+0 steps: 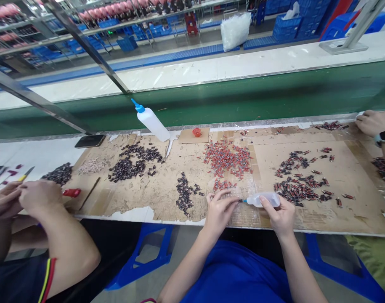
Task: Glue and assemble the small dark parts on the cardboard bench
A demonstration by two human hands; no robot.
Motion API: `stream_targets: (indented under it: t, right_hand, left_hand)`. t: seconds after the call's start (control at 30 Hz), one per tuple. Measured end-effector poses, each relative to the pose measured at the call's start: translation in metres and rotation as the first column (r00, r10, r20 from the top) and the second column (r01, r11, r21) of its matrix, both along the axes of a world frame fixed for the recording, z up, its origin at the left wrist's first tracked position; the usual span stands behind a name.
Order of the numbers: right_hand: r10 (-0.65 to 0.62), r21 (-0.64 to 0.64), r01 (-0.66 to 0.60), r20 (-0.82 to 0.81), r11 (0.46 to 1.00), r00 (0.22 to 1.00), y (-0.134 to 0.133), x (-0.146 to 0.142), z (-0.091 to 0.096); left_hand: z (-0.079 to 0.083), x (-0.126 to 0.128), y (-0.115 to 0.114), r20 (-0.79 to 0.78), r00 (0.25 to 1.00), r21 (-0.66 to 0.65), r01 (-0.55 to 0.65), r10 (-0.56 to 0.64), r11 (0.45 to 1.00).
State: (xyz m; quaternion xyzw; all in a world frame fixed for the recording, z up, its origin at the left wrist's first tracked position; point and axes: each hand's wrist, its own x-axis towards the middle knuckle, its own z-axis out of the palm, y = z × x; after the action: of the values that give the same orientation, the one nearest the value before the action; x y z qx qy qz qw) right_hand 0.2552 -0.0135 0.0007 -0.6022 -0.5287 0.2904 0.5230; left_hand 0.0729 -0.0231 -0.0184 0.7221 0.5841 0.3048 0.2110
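Note:
My left hand (220, 209) pinches a small dark part (240, 200) near the table's front edge. My right hand (282, 214) is wrapped round a translucent squeeze bottle (257, 199), tilted on its side, its blue tip pointing left at the part; whether they touch I cannot tell. Just beyond my left hand lies a pile of small red parts with metal ends (227, 158). Left of that hand sits a cluster of small black pieces (185, 193). To the right of the bottle are spread black-and-red assembled parts (301, 187).
A larger white bottle with a blue nozzle (152, 123) leans near the back edge. A red cap (197, 132) rests on cardboard (184, 136). Further left are black piles (129, 166), a phone (89, 141) and a co-worker's hands (37, 198). Another person's hand (373, 123) is at right.

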Motion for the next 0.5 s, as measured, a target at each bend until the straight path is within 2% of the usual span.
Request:
stream_targets:
  t: [0.27, 0.43, 0.5]
  right_hand:
    - [-0.069, -0.045, 0.067, -0.043, 0.997, 0.997, 0.001, 0.004, -0.006]
    - [-0.198, 0.026, 0.207, -0.194, 0.978, 0.961, 0.001, 0.005, -0.013]
    - [-0.214, 0.056, 0.232, -0.229, 0.971, 0.950, 0.004, 0.004, -0.013]
  left_hand:
    - [-0.001, 0.002, 0.000, 0.019, 1.000, -0.016, -0.014, 0.014, 1.000]
    - [-0.002, 0.004, 0.000, 0.025, 1.000, -0.007, -0.012, 0.012, 1.000]
    - [-0.001, 0.000, 0.000, 0.028, 1.000, 0.007, -0.006, 0.006, 1.000]
